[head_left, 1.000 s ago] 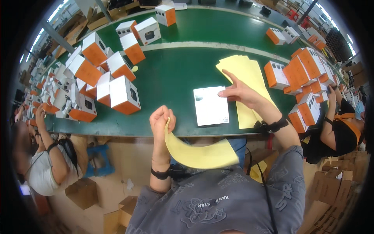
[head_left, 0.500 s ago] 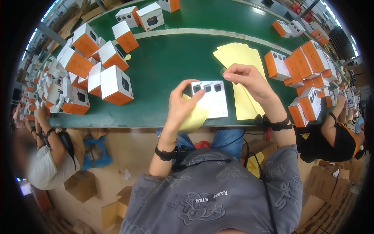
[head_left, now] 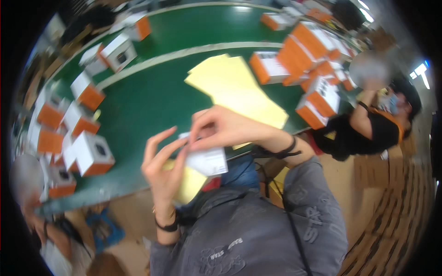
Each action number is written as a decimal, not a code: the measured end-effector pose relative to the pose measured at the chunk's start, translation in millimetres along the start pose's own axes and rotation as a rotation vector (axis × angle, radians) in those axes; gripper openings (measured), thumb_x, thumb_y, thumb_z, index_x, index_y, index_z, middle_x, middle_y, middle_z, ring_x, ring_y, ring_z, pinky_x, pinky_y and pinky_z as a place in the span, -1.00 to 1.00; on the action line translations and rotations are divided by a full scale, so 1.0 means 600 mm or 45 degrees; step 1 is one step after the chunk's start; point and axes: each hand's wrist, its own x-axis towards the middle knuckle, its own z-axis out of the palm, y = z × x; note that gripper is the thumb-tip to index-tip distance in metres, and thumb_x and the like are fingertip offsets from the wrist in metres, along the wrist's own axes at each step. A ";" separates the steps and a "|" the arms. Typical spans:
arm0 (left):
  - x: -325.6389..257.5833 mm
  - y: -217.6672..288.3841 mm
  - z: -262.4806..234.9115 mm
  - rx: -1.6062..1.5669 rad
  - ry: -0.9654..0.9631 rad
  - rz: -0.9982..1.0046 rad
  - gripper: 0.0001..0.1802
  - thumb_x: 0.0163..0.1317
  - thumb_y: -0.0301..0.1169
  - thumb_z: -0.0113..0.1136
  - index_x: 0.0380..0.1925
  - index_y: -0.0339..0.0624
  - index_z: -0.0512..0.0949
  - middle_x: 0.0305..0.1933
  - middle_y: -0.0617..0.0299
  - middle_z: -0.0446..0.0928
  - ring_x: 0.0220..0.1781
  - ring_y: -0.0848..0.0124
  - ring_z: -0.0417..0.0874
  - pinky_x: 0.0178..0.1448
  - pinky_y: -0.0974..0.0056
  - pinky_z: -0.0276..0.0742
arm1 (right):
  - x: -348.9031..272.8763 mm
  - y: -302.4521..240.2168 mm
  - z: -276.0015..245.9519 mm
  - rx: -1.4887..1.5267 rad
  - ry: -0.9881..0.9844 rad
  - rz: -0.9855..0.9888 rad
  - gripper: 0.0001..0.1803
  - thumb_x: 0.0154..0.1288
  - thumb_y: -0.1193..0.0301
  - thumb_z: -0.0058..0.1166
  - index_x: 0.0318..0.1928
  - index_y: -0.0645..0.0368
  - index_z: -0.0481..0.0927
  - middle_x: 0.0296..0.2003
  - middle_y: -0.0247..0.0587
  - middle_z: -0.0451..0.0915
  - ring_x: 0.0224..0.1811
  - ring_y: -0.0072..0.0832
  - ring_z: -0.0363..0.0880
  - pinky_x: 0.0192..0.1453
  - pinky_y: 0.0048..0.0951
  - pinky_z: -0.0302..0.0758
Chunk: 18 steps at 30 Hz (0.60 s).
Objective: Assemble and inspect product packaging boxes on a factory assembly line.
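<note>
White card (head_left: 208,160) and yellow sheet (head_left: 188,184), earlier flat on the table (head_left: 152,106), are now lifted at 6 o'clock, pinched by left hand (head_left: 162,166) and right hand (head_left: 225,129); joining seems underway.

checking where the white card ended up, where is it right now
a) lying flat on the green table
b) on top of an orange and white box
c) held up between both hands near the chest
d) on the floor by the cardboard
c: the white card is lifted off the green table, pinched by the right hand from above and backed by the left hand, with a yellow sheet behind it.
</note>
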 end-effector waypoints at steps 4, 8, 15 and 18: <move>-0.016 -0.002 -0.007 0.009 0.035 -0.009 -0.80 0.13 -0.65 0.48 -0.22 -0.23 0.79 0.08 0.09 0.71 0.09 0.27 0.70 -0.02 0.29 0.54 | 0.003 -0.003 0.016 -0.119 0.055 -0.118 -0.83 0.19 0.31 0.52 -0.26 0.09 0.85 -0.41 -0.36 0.53 -0.36 -0.57 0.49 -0.27 -0.51 0.44; -0.014 -0.004 0.005 -0.067 0.046 -0.067 -0.83 0.16 -0.63 0.49 -0.25 -0.22 0.77 0.04 0.13 0.70 0.02 0.41 0.67 -0.23 0.40 0.36 | -0.010 -0.018 0.020 -0.187 0.156 -0.109 -0.87 0.19 0.36 0.49 -0.28 0.10 0.84 -0.44 -0.38 0.50 -0.37 -0.57 0.48 -0.29 -0.50 0.44; -0.012 0.017 0.000 -0.007 0.030 0.079 -0.69 0.11 -0.69 0.45 -0.11 -0.26 0.79 0.02 0.07 0.69 0.08 0.27 0.70 0.00 0.25 0.57 | -0.007 -0.009 0.022 0.019 0.004 0.067 -0.82 0.19 0.34 0.48 -0.25 0.14 0.85 -0.44 -0.38 0.57 -0.39 -0.62 0.48 -0.29 -0.52 0.42; -0.011 0.014 0.003 -0.021 0.057 0.081 -0.70 0.06 -0.73 0.44 -0.17 -0.30 0.79 -0.04 0.06 0.70 0.04 0.21 0.72 0.08 0.20 0.60 | -0.020 -0.001 0.016 0.016 0.013 0.060 -0.84 0.27 0.34 0.47 -0.20 0.12 0.85 -0.39 -0.39 0.63 -0.34 -0.66 0.49 -0.26 -0.55 0.40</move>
